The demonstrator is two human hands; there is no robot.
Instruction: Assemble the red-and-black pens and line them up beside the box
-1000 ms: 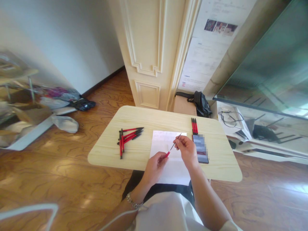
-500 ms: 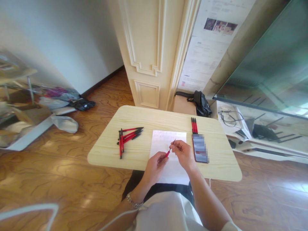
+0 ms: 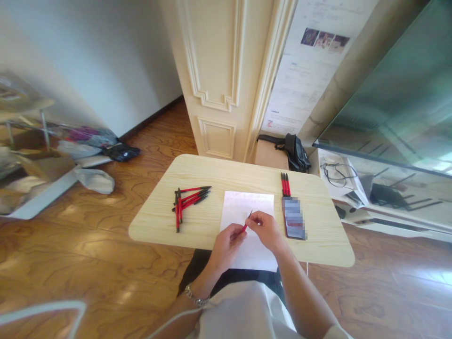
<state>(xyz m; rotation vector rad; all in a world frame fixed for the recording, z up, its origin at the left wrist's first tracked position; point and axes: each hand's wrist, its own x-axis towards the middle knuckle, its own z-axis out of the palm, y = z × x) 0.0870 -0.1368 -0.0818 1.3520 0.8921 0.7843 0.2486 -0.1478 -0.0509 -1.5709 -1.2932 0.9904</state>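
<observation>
Between my hands, above the white rectangular sheet of paper point(image 3: 249, 200), stands a slim red pen barrel point(image 3: 244, 229), pinched in my left hand point(image 3: 226, 246). My right hand point(image 3: 264, 230), closed narrowly on a thin dark rod point(image 3: 251, 213), has come nearer the left than a second ago, and less rod shows. My grip hides the barrel's lower end; where rod meets barrel is hard to make out.

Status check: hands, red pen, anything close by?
Left hand holds slim red pen barrel. Right hand pinches thin dark rod at barrel's far end. White rectangular paper sheet beneath both hands.
</observation>
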